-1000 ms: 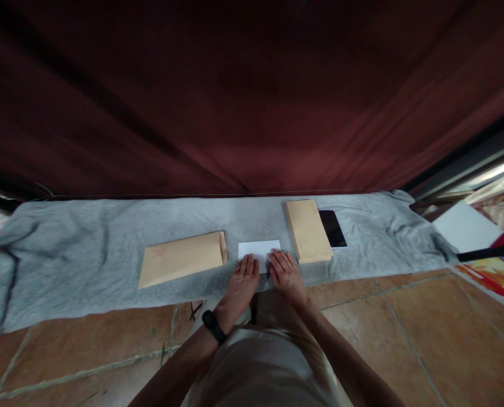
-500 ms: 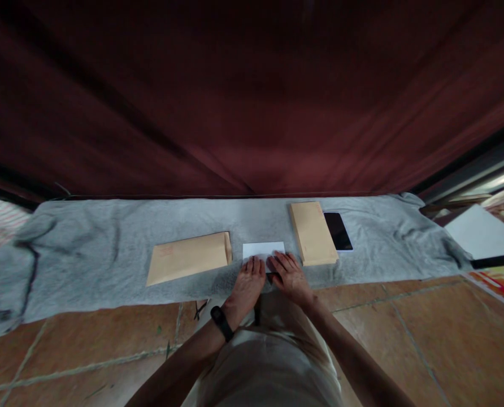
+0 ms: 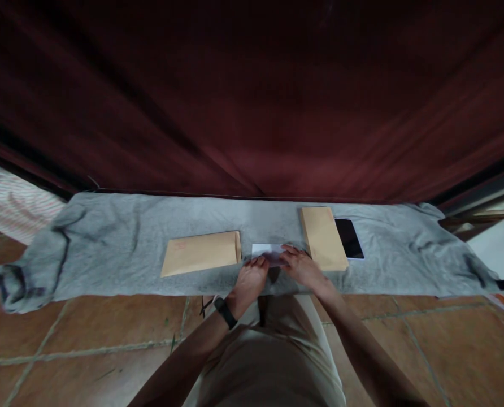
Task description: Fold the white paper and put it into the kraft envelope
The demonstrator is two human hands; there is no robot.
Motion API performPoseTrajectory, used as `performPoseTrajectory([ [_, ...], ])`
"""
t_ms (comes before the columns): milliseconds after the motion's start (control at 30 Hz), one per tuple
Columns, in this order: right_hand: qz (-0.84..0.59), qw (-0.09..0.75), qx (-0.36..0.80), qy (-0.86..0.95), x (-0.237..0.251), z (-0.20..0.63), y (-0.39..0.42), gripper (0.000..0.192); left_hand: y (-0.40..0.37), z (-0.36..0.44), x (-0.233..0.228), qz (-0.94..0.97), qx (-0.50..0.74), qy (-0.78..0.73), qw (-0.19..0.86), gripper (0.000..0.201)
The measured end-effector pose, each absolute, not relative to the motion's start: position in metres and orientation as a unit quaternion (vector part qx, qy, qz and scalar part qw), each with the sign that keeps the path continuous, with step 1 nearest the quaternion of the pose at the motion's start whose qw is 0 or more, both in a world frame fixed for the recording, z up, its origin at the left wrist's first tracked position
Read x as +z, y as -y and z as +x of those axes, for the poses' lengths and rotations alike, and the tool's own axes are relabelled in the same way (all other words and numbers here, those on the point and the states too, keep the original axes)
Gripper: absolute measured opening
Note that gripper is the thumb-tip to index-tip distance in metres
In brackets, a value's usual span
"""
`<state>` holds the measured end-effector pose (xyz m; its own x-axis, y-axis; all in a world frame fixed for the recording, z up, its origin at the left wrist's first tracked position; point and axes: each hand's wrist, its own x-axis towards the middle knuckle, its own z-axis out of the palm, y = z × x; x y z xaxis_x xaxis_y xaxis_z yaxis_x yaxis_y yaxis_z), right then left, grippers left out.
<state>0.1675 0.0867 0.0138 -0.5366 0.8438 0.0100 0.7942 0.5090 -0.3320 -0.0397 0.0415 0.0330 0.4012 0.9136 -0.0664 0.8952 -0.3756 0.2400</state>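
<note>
White paper (image 3: 270, 251) getting folded: both hands are now curling onto it, no longer lying flat.
Left hand (image 3: 250, 279) and right hand (image 3: 303, 267) are pinching its near edge at frame centre, on the grey cloth (image 3: 108, 249), between two brown envelopes (image 3: 201, 252).

Colours on the grey cloth (image 3: 120, 243)

A white paper sheet (image 3: 268, 251) is flanked by two tan envelopes: one at 9 o'clock (image 3: 201, 252), faintly marked red, one at 3 o'clock (image 3: 323, 238). A black phone (image 3: 349, 238), maroon curtain (image 3: 252, 102), terracotta tiles (image 3: 86, 333) and black wristband (image 3: 225, 312) are seen.
</note>
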Motion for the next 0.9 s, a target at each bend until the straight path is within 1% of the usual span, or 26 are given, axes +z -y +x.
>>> performPoseTrajectory([
  [100,-0.473,0.106,0.118,0.867,0.006,0.160,-0.082,0.028,-0.036,-0.042,0.030,0.833,0.066,-0.537,0.113,0.030],
  [133,-0.472,0.116,0.114,0.867,0.003,0.159,-0.080,0.030,-0.035,-0.046,0.029,0.837,0.082,-0.531,0.104,0.033],
  [167,-0.470,0.125,0.112,0.867,0.000,0.159,-0.079,0.030,-0.034,-0.052,0.030,0.839,0.097,-0.527,0.090,0.042],
  [233,-0.465,0.140,0.113,0.867,-0.006,0.160,-0.077,0.030,-0.036,-0.073,0.033,0.836,0.112,-0.533,0.060,0.067],
  [333,-0.463,0.156,0.117,0.865,-0.011,0.164,-0.076,0.030,-0.050,-0.119,0.041,0.793,0.084,-0.601,0.047,0.098],
  [367,-0.464,0.161,0.118,0.863,-0.011,0.165,-0.075,0.031,-0.056,-0.135,0.044,0.775,0.065,-0.626,0.054,0.105],
  [467,-0.464,0.171,0.125,0.860,-0.014,0.167,-0.073,0.033,-0.076,-0.177,0.052,0.736,-0.012,-0.668,0.108,0.116],
  [600,-0.462,0.186,0.132,0.857,-0.017,0.168,-0.072,0.038,-0.092,-0.200,0.061,0.746,-0.096,-0.637,0.166,0.121],
  [700,-0.465,0.188,0.135,0.854,-0.019,0.168,-0.072,0.039,-0.096,-0.202,0.066,0.753,-0.124,-0.621,0.178,0.123],
  [900,-0.473,0.177,0.137,0.852,-0.021,0.167,-0.073,0.040,-0.098,-0.208,0.066,0.775,-0.074,-0.608,0.154,0.119],
])
